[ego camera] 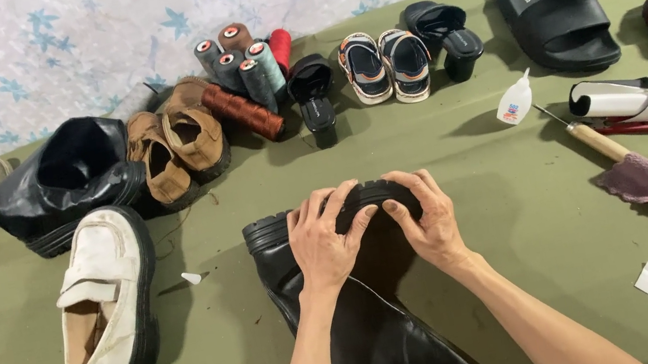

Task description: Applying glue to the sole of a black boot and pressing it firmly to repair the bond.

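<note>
This looked like a shoe-repair workshop: a green cloth-covered table [475, 182] carried worn brown suede shoes [176, 146], black slide sandals [558, 21], spools of coloured thread [245, 62], a small white glue bottle [514, 102] and a wooden-handled awl [591, 136].

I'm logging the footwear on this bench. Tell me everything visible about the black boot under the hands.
The black boot is tall, of glossy leather-like material, with a thick ridged black sole. It lies on its side on the green table, shaft toward the camera, toe end away. The left hand and right hand press on the toe end, fingers curled over the sole's edge.
</note>
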